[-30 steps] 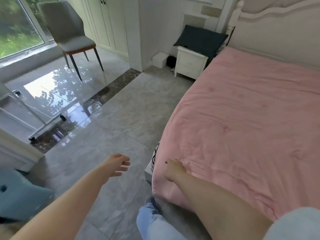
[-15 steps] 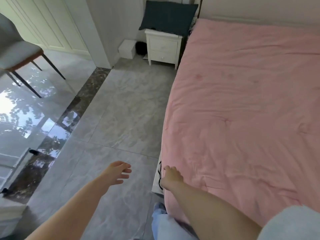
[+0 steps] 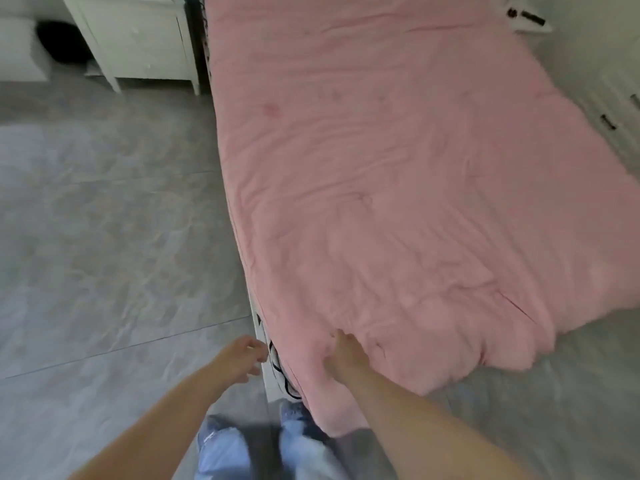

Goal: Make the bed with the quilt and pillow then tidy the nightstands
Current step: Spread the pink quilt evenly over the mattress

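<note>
Pink quilted cotton quilt point(image 3: 398, 188) lies spread over the bed, wrinkled, its near corner hanging toward the grey marbled tile floor point(image 3: 104, 237). Head view: right hand point(image 3: 341, 355) rests on the quilt's near left edge, fingers curled into the fabric, pinching it. Left hand point(image 3: 242, 355) hovers just beside the bed's side, fingers apart and loosely bent, holding nothing. White wooden nightstand point(image 3: 138, 39) stands at far left, against the bed. Pale blue trouser legs point(image 3: 221, 448) show below.
</note>
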{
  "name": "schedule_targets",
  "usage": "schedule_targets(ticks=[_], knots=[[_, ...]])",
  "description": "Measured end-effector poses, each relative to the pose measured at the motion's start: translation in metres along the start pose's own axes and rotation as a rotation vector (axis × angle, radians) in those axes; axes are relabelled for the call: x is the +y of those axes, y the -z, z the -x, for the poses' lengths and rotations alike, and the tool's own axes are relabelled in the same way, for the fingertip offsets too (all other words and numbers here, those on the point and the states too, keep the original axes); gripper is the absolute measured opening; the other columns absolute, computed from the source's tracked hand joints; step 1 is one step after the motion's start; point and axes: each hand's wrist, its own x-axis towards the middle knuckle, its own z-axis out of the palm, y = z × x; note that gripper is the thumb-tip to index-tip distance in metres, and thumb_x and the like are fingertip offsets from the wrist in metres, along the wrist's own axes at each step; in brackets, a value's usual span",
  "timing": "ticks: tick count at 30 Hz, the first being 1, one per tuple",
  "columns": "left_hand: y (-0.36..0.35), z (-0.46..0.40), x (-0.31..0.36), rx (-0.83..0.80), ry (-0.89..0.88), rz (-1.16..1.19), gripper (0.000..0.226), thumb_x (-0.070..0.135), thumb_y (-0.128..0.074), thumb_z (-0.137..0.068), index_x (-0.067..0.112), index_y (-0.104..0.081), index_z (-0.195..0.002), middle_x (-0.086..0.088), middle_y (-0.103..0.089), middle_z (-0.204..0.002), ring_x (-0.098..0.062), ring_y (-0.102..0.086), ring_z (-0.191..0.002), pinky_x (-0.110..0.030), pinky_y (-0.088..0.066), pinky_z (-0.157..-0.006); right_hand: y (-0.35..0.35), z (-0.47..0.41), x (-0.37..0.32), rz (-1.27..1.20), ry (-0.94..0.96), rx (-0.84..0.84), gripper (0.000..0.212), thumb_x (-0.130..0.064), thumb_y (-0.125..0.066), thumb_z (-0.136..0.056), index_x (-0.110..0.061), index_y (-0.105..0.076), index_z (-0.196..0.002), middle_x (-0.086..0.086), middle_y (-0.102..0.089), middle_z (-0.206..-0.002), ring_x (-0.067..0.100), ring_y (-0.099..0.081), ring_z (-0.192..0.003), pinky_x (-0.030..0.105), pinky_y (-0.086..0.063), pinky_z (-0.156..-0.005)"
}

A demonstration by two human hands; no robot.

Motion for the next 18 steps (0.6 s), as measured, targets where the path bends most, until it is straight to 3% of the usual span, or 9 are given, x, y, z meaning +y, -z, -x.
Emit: schedule_targets(ticks=[6,9,12,15,18], knots=[[0.006,-0.075,-0.008,-0.086,0.039,0.171,0.04,0.024,-0.061,-0.093,0.019,-0.048,-0.13,-0.008,-0.06,-0.117,-0.02,-0.062,-0.099,-0.036,-0.048,-0.086,-0.055,-0.027,-0.002,-0.056,-0.007,-0.037,0.054,-0.012,-0.053,-0.08,-0.025,-0.04,-0.131,0.003,-0.044,-0.12,0.025,-0.051,-0.115,0.033,-0.042,-0.1],[-0.004,-0.111,-0.015,-0.128,0.073,0.225,0.055,0.023,-0.062,-0.092,0.021,-0.038,-0.141,-0.007,-0.052,-0.13,-0.023,-0.054,-0.115,-0.036,-0.046,-0.092,-0.085,-0.048,-0.002,-0.012,0.012,0.014,0.066,-0.021,-0.066,-0.075,-0.023,-0.038,-0.135,0.003,-0.041,-0.129,0.026,-0.045,-0.122,0.034,-0.041,-0.102],[-0.018,-0.141,-0.021,-0.107,0.044,0.251,0.041,0.023,-0.062,-0.091,0.024,-0.047,-0.129,-0.001,-0.054,-0.124,-0.021,-0.051,-0.114,-0.034,-0.045,-0.087,-0.112,-0.065,-0.006,0.03,-0.022,0.158,0.074,-0.038,-0.071,-0.069,-0.025,-0.039,-0.135,0.001,-0.045,-0.129,0.026,-0.046,-0.118,0.035,-0.046,-0.095],[-0.032,-0.163,-0.028,0.005,-0.013,0.21,0.04,0.033,-0.067,-0.087,0.021,-0.048,-0.121,-0.003,-0.055,-0.115,-0.022,-0.053,-0.106,-0.036,-0.046,-0.09,-0.126,-0.081,-0.011,0.185,-0.064,0.401,0.064,-0.062,-0.069,-0.057,-0.026,-0.059,-0.109,0.0,-0.059,-0.097,0.025,-0.058,-0.087,0.036,-0.051,-0.061],[-0.041,-0.172,-0.028,0.148,-0.074,0.106,0.026,0.032,-0.063,-0.089,0.013,-0.048,-0.082,-0.008,-0.053,-0.099,-0.024,-0.05,-0.089,-0.032,-0.039,-0.077,-0.134,-0.095,-0.008,0.337,0.03,0.504,0.037,-0.051,-0.077,-0.06,-0.022,-0.064,-0.079,-0.001,-0.061,-0.075,0.025,-0.059,-0.066,0.032,-0.045,-0.05]])
